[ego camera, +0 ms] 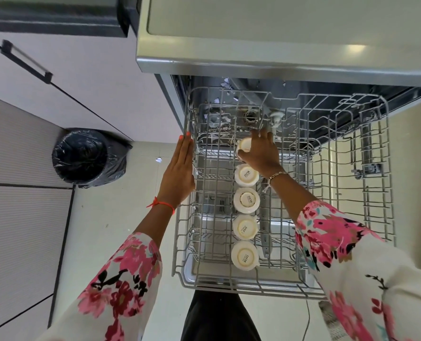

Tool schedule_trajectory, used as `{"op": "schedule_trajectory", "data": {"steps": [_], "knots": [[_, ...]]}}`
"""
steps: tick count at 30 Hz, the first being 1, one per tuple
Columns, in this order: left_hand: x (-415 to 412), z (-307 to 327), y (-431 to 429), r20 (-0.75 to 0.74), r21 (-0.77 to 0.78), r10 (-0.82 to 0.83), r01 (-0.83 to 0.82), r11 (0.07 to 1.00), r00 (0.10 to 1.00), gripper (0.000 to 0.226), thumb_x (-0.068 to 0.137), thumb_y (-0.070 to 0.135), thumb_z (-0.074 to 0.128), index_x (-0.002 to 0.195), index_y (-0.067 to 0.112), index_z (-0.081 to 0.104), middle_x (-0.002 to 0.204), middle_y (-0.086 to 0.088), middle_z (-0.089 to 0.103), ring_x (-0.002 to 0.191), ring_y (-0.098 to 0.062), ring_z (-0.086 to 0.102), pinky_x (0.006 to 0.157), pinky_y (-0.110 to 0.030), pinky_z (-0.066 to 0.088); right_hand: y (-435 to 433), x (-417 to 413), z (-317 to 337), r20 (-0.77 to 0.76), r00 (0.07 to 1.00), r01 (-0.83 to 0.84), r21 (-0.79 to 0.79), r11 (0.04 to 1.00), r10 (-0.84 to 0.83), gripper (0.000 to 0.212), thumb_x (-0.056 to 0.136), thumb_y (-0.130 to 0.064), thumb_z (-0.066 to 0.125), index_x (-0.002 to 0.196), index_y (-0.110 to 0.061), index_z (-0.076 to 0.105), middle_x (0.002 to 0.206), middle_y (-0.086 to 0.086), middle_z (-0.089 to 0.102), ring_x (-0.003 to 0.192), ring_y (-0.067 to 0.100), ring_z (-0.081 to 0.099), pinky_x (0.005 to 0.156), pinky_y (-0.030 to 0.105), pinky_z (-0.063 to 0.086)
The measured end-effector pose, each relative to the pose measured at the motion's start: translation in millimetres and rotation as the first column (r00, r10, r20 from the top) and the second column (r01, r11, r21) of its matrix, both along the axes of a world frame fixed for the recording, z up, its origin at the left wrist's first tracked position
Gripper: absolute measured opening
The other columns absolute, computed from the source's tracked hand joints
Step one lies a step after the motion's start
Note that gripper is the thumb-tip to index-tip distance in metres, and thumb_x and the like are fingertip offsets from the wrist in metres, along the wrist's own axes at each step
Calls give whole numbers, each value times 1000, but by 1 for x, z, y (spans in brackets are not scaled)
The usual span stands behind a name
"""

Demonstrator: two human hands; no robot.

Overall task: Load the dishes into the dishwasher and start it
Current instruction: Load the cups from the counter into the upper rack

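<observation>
The grey wire upper rack (376,183) of the dishwasher is pulled out below me. Several white cups (246,200) stand upside down in one row down its middle. My right hand (262,153) grips another white cup (243,146) at the far end of that row, bottom up. My left hand (179,168) lies flat with straight fingers against the rack's left edge. Inside the tub, the filter (251,116) and scraps of debris show through the wires.
The steel counter edge (278,62) overhangs the dishwasher's opening. A bin lined with a black bag (86,156) stands on the floor at the left, beside white cabinet doors with a dark handle (26,60). The rack's right half holds nothing.
</observation>
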State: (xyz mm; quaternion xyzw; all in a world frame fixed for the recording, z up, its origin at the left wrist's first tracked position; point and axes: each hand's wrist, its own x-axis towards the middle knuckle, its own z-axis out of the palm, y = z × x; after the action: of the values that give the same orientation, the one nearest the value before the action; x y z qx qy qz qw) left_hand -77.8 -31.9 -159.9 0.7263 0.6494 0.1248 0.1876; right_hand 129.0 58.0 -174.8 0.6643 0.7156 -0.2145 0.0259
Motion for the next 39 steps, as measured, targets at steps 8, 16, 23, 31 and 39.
{"op": "schedule_trajectory", "data": {"steps": [8,16,23,31,39], "knots": [[-14,27,-28,73,-48,25,-21,999,997,59,89,9,55,141,2,28,147,-20,29,136,-33,28,110,-37,28,-23,2,46,14,994,-112,-18,994,112,45,89,-33,53,124,-5,49,136,16,41,127,29,40,89,40,45],[-48,79,-116,99,-149,185,-169,974,978,43,89,13,55,127,-4,46,130,-22,47,126,-35,41,107,-39,33,-95,-33,108,-139,966,-229,-65,971,219,31,92,-25,50,104,2,57,109,19,56,104,33,54,82,40,47],[-101,103,-179,72,-227,263,-241,944,962,40,93,17,51,130,3,44,135,-13,44,129,-24,38,101,-25,28,-165,-105,141,-146,921,-369,-26,929,362,29,94,-19,45,107,6,55,113,24,53,109,35,50,86,39,39],[-222,125,-219,42,-259,276,-256,931,960,42,95,23,47,133,7,40,139,-8,42,128,-23,39,103,-29,30,-215,-222,144,-43,927,-373,7,928,372,31,93,-27,44,105,-1,56,112,17,57,109,31,52,89,35,37],[-349,168,-201,69,-151,328,-315,937,942,43,93,19,50,132,2,43,138,-15,44,127,-28,40,105,-31,28,-210,-330,179,-76,925,-368,70,927,372,33,96,-29,42,115,-4,52,117,10,54,110,26,51,90,34,41]]}}
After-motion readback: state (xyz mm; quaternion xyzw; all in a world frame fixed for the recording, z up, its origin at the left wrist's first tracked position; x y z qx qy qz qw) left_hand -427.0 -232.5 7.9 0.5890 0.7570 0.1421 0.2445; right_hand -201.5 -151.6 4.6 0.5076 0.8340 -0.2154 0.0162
